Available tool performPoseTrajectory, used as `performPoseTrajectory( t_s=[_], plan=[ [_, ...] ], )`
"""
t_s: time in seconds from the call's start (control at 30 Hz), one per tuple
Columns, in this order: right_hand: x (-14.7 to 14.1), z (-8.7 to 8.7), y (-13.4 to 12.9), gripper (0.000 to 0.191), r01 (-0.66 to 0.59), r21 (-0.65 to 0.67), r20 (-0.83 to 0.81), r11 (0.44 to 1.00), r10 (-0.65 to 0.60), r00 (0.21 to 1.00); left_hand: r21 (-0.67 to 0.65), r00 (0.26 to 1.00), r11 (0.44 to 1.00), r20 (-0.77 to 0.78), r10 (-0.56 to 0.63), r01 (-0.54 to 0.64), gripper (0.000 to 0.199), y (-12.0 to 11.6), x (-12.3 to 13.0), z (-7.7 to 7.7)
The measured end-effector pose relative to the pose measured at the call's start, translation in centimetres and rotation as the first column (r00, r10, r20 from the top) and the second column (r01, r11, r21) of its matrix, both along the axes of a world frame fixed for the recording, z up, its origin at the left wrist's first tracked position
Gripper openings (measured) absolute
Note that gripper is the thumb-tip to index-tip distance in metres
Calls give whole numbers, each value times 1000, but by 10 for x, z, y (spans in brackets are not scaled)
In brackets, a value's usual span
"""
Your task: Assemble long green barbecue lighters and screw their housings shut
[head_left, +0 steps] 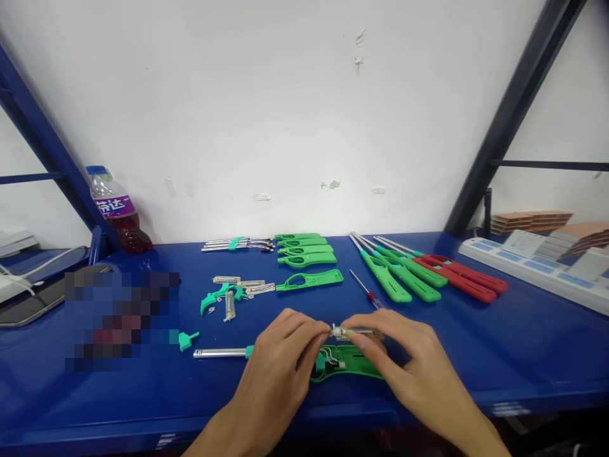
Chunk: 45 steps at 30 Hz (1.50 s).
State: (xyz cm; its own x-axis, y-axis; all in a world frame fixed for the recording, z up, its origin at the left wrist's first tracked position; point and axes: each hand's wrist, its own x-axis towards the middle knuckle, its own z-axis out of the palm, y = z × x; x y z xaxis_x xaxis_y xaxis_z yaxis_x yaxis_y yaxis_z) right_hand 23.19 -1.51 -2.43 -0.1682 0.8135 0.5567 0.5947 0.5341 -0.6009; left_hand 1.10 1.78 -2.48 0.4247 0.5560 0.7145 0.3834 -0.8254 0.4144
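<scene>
At lower centre, our right hand [412,355] clamps a clear plastic tank [367,331]; our left hand [285,355] is pinched together at its white nozzle [335,331]. A slack grip could drop it.

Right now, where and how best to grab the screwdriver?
Probably the handle, pinched from above on the near side: it is thicker and angles toward the right hand, while the thin metal shaft points toward the wall.
</scene>
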Motion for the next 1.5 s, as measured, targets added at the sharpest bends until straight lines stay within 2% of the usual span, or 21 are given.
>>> performPoseTrajectory(
  t_s=[0.3, 0.43, 0.63, 1.07, 1.5],
  plan=[
    [1, -1, 0, 18, -7, -27, 37, 1000, 8, 999, 0, 1000, 1000, -12, -8, 8, 19, 1, -1, 1],
    [0, -1, -1, 19, 27, -34, 14, 999, -26, 1000, 2, 1000, 1000, -3, -7, 7, 18, 1, -1, 1],
    [-1, -2, -2, 19, 106, 9, -14, 994, -106, 994, -10, 991, 991, -21, 130, -130, 20, -2, 0, 0],
    [1, 1, -2, 21, 6, 16, 8, 1000, -6, 1000, -134, 997, 989, -50, 60, -66, 15, -2, 0, 1],
    [3, -1, -1, 22, -8, 19, 52, 1000, 7, 999, -111, 998, 992, -4, 57, -57, 17, -1, 0, 3]
  ],
)
